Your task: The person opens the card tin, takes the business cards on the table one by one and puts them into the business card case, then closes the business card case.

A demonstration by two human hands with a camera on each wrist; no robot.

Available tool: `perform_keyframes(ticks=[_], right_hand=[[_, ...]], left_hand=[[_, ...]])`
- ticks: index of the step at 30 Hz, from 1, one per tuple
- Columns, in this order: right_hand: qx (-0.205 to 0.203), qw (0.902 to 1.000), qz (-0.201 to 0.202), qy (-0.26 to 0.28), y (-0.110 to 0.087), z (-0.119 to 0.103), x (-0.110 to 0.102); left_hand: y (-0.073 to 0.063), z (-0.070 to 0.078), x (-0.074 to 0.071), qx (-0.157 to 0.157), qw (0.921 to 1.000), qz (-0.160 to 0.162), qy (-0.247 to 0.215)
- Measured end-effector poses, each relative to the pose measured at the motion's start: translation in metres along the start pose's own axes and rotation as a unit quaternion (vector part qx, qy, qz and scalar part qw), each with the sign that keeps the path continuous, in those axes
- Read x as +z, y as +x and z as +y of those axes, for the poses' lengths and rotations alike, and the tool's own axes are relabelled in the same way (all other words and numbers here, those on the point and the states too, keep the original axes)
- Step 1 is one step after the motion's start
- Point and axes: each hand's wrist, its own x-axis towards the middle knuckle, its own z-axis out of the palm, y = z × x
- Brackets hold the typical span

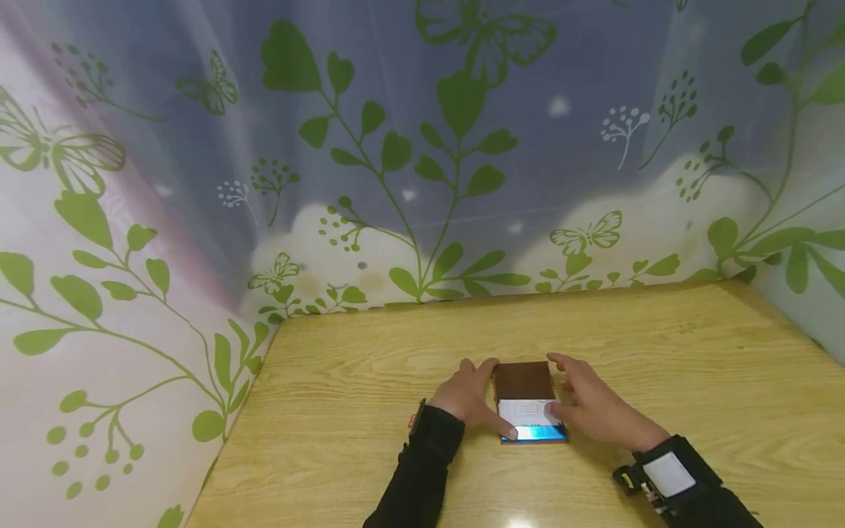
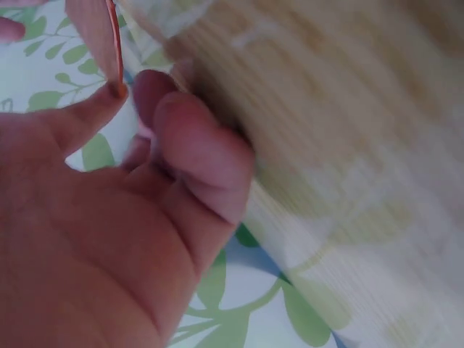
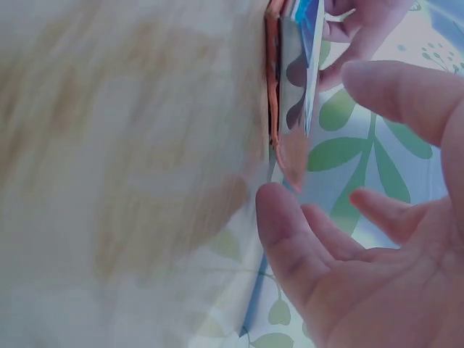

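Note:
A small brown-covered case [image 1: 523,381] lies open on the table. A white printed sheet [image 1: 518,411] and a glossy blue strip [image 1: 538,434] show on its nearer half. My left hand [image 1: 465,396] holds the left side, its thumb over the blue strip and its forefinger at the upper left corner. In the left wrist view the thumb meets the orange edge [image 2: 117,43], and the other fingers are curled. My right hand [image 1: 597,407] is at the right side, thumb at the sheet's edge and forefinger extended near the upper right corner. Its fingers are spread in the right wrist view.
The wood-grain table [image 1: 350,374] extends around both hands. A patterned curtain [image 1: 396,147] with green leaves and butterflies hangs along its back and sides. Dark sleeves cover both forearms, and a strapped device [image 1: 667,473] sits on the right wrist.

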Motion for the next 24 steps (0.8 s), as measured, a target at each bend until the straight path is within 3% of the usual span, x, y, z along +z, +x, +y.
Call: perform_keyframes(ticks=[5, 10, 18, 24], right_hand=[[-0.019, 0.9997, 0.013, -0.006, -0.002, 0.002, 0.001], [-0.035, 0.9988, 0.023, -0.024, -0.004, -0.001, -0.002], [-0.049, 0.9966, 0.013, -0.065, -0.008, -0.005, -0.006], [-0.056, 0.9936, 0.002, -0.098, -0.014, -0.012, -0.008]], left_hand=[[-0.008, 0.000, 0.007, 0.037, 0.9982, 0.046, 0.009], [-0.013, 0.005, 0.011, 0.067, 0.9926, 0.089, 0.048], [-0.023, 0.012, 0.021, 0.077, 0.9851, 0.111, 0.107], [-0.036, 0.017, 0.027, 0.087, 0.9714, 0.157, 0.156]])
